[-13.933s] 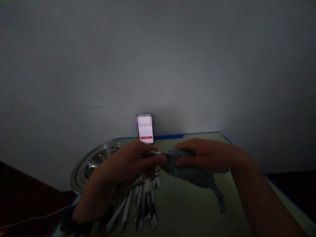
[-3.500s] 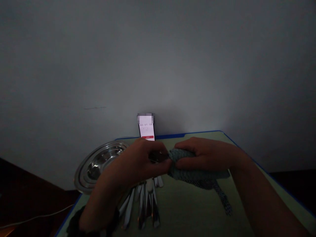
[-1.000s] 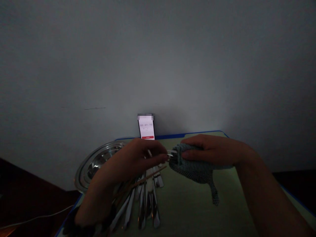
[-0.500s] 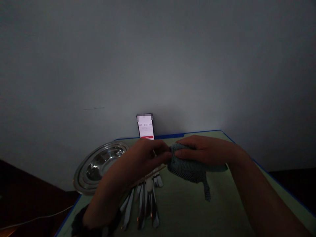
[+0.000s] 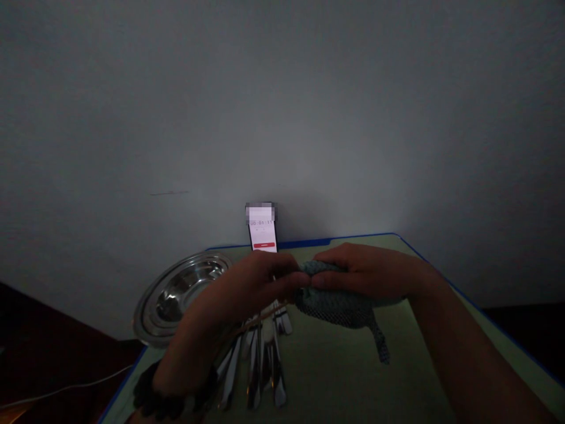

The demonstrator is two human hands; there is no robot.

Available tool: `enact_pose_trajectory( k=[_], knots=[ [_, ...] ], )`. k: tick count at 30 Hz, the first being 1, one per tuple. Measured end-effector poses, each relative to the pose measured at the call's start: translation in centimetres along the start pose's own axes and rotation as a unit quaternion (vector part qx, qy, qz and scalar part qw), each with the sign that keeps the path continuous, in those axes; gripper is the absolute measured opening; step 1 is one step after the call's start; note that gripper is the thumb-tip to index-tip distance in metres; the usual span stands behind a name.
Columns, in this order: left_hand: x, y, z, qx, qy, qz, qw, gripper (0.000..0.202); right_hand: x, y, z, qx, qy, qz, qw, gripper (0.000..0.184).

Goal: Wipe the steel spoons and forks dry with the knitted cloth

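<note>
My right hand (image 5: 366,272) is closed around a bunched grey knitted cloth (image 5: 342,303), whose tail hangs down to the right. My left hand (image 5: 245,290) is closed in a pinch on the handle of a metal utensil, probably a fork, whose far end is buried in the cloth. The two hands touch above the pale green table (image 5: 335,377). Below my left hand lie several metal utensils (image 5: 260,359) side by side, with a thin wooden stick across them.
A steel plate (image 5: 176,294) rests at the table's left rear corner. A lit phone (image 5: 262,228) leans upright against the grey wall behind the table. The table has a blue edge; a white cable trails off on the dark floor at left.
One second ago the utensil's tines showed between my hands; now its end is covered by the cloth and the hands are pressed together. The cloth's tail swung a little.
</note>
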State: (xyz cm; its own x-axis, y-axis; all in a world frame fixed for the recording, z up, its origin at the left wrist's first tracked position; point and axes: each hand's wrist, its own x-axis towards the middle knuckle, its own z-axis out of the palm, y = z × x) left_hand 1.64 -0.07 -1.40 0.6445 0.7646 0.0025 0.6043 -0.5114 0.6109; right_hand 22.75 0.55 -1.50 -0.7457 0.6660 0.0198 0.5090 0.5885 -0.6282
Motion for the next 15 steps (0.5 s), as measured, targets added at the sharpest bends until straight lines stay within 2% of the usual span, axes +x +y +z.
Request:
enact_pose_trajectory(
  k=[9,12,15],
  knots=[
    [0.08,-0.51,-0.22,-0.048,-0.019,-0.032,0.998,0.029,0.25,0.19,0.21,0.009,-0.008,0.0,1.0,0.035],
    [0.06,-0.45,-0.17,-0.016,-0.026,-0.044,0.999,0.035,0.23,0.12,0.27,0.013,-0.006,0.001,1.0,0.034],
    [0.01,-0.2,-0.17,0.008,-0.058,-0.052,0.997,0.04,0.26,0.05,0.28,0.01,-0.01,0.01,1.0,0.035]
  ],
)
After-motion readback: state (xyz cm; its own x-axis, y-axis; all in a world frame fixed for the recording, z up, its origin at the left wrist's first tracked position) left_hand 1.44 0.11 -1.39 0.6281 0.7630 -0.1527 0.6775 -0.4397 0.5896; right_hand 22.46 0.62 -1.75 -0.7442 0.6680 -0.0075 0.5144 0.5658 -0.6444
